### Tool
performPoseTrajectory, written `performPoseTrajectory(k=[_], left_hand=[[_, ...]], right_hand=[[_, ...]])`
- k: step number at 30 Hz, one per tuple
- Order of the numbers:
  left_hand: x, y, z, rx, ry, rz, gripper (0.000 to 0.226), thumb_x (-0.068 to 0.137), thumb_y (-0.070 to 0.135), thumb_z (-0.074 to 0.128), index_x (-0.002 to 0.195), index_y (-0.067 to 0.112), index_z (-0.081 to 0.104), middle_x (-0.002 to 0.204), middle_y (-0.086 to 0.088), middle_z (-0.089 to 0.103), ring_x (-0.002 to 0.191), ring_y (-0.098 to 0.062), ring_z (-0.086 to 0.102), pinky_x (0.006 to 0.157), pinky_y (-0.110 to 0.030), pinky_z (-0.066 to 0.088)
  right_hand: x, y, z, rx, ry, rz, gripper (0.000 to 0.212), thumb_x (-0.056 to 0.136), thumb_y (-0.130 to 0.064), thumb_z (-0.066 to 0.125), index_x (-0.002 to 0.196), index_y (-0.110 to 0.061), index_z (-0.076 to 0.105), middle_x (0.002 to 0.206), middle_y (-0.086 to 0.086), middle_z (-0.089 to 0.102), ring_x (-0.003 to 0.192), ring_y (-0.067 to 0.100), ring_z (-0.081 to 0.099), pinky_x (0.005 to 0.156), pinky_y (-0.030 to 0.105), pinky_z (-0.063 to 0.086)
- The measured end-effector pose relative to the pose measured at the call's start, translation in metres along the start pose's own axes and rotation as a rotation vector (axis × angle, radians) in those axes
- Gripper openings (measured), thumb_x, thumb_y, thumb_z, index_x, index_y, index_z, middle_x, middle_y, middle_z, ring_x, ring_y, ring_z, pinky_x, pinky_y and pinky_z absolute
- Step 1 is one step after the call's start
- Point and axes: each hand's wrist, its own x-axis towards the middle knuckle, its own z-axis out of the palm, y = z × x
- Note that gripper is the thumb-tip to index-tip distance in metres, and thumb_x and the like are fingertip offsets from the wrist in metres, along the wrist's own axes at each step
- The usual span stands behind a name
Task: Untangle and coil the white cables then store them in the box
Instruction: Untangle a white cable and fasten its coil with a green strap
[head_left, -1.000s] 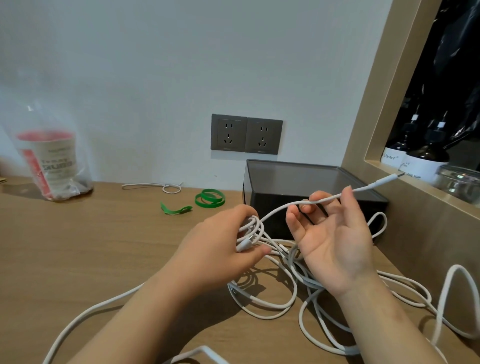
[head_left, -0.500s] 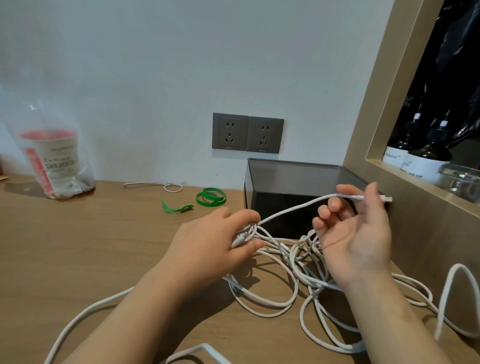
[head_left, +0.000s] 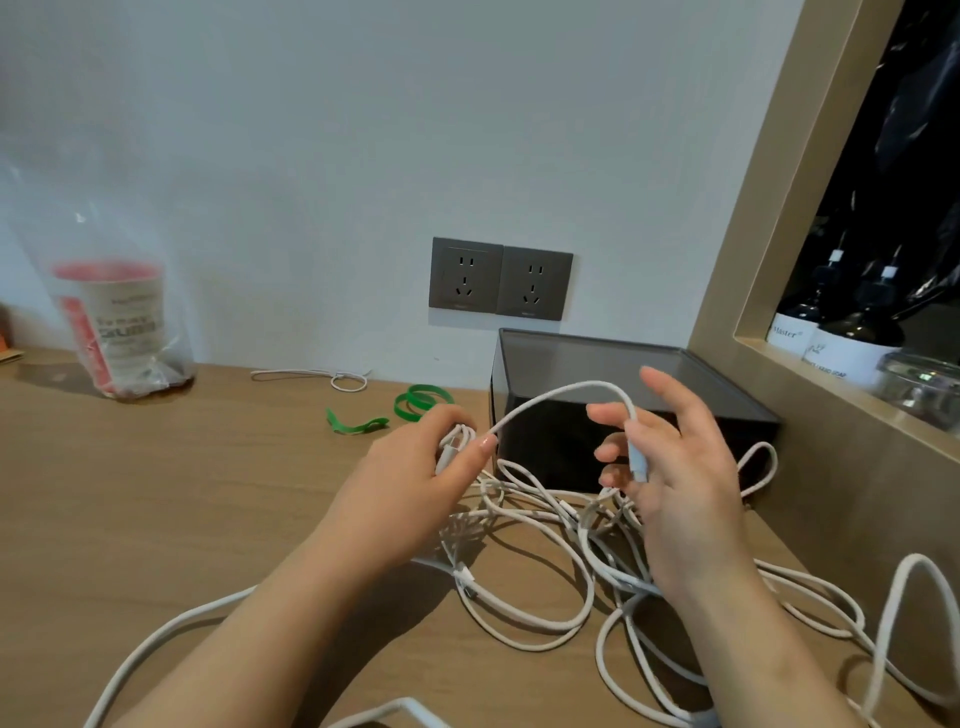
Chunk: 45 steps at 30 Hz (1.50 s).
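White cables arch from gripping left hand, draping over right hand.

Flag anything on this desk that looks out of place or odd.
The white cables lie in a tangled heap on the desk before the black box, loops crossing and trailing out of view. Green ties lie loose behind. Nothing looks spilled or damaged.

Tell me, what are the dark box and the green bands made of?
The dark box looks like smoky plastic, glossy: its walls seem half see-through. The green bands look soft and matte, maybe rubber or fabric strap; they curl limply, but I can't tell which.
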Motion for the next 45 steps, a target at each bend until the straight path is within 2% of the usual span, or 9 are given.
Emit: performPoseTrajectory(k=[4, 8, 13, 18, 25, 28, 32, 41, 45], left_hand=[[0.0, 0.003, 0.0, -0.19, 0.121, -0.093, 0.014, 0.093, 0.043, 0.044, 0.098, 0.032, 0.051, 0.071, 0.011, 0.056, 0.058, -0.002, 0.051, 0.048, -0.009, 0.039], [0.004, -0.001, 0.004, -0.4, 0.184, -0.219, 0.028, 0.091, 0.051, 0.041, 0.099, 0.029, 0.057, 0.068, 0.003, 0.055, 0.055, -0.013, 0.049, 0.056, -0.03, 0.043], [0.007, 0.009, 0.001, -0.84, 0.187, -0.458, 0.046, 0.091, 0.061, 0.029, 0.091, 0.022, 0.055, 0.069, -0.005, 0.046, 0.047, -0.013, 0.041, 0.044, -0.025, 0.038], [0.005, 0.014, -0.005, -1.015, 0.152, -0.559, 0.079, 0.059, 0.079, 0.029, 0.101, 0.018, 0.055, 0.066, -0.006, 0.046, 0.048, -0.014, 0.044, 0.045, -0.025, 0.042], [0.003, 0.015, -0.01, -1.087, 0.116, -0.568, 0.071, 0.056, 0.069, 0.052, 0.106, 0.019, 0.056, 0.075, -0.004, 0.048, 0.054, -0.013, 0.043, 0.051, -0.026, 0.039], [0.005, 0.012, -0.01, -1.113, 0.15, -0.608, 0.053, 0.071, 0.056, 0.062, 0.106, 0.017, 0.056, 0.081, -0.004, 0.053, 0.058, -0.013, 0.046, 0.049, -0.026, 0.042], [0.007, 0.007, -0.008, -1.227, 0.16, -0.631, 0.029, 0.087, 0.048, 0.053, 0.09, 0.019, 0.057, 0.077, -0.004, 0.053, 0.058, -0.014, 0.046, 0.047, -0.026, 0.041], [0.005, 0.005, -0.01, -1.375, 0.103, -0.579, 0.025, 0.092, 0.037, 0.055, 0.109, 0.021, 0.063, 0.094, -0.013, 0.066, 0.068, -0.022, 0.069, 0.064, -0.043, 0.06], [0.006, 0.007, -0.006, -1.375, 0.172, -0.531, 0.008, 0.094, 0.026, 0.054, 0.087, 0.028, 0.057, 0.075, -0.007, 0.065, 0.053, -0.017, 0.063, 0.049, -0.031, 0.056]], right_hand=[[-0.005, 0.002, 0.004, -0.055, -0.122, -0.067, 0.025, 0.09, -0.004, 0.049, 0.102, -0.023, 0.06, 0.092, -0.005, 0.072, 0.072, 0.01, 0.063, 0.06, 0.022, 0.052], [-0.011, 0.009, 0.011, -0.214, -0.301, -0.223, 0.036, 0.09, -0.001, 0.051, 0.095, -0.032, 0.069, 0.088, -0.003, 0.069, 0.066, 0.008, 0.058, 0.062, 0.021, 0.052], [-0.017, 0.018, 0.018, -0.406, -0.454, -0.261, 0.036, 0.09, -0.012, 0.056, 0.093, -0.046, 0.067, 0.092, -0.019, 0.066, 0.082, -0.001, 0.06, 0.067, 0.012, 0.046], [-0.017, 0.029, 0.023, -0.661, -0.447, -0.376, 0.043, 0.091, -0.009, 0.056, 0.098, -0.051, 0.055, 0.091, -0.026, 0.061, 0.097, -0.006, 0.054, 0.08, 0.008, 0.044], [-0.016, 0.038, 0.023, -0.839, -0.398, -0.468, 0.026, 0.091, -0.02, 0.055, 0.108, -0.035, 0.067, 0.095, -0.026, 0.059, 0.093, -0.001, 0.058, 0.076, 0.022, 0.053], [-0.017, 0.038, 0.025, -0.87, -0.434, -0.517, 0.027, 0.088, -0.031, 0.045, 0.108, -0.034, 0.064, 0.094, -0.017, 0.064, 0.087, 0.003, 0.06, 0.069, 0.027, 0.055], [-0.019, 0.038, 0.027, -0.886, -0.526, -0.529, 0.037, 0.086, -0.039, 0.036, 0.111, -0.035, 0.063, 0.097, -0.017, 0.065, 0.09, 0.001, 0.058, 0.071, 0.019, 0.054], [-0.018, 0.036, 0.025, -0.959, -0.556, -0.529, 0.03, 0.086, -0.032, 0.047, 0.107, -0.029, 0.069, 0.095, -0.013, 0.067, 0.086, 0.002, 0.06, 0.069, 0.018, 0.052], [-0.017, 0.035, 0.025, -0.92, -0.566, -0.471, 0.023, 0.089, -0.021, 0.059, 0.109, -0.029, 0.068, 0.098, -0.014, 0.062, 0.09, -0.001, 0.056, 0.077, 0.013, 0.048]])
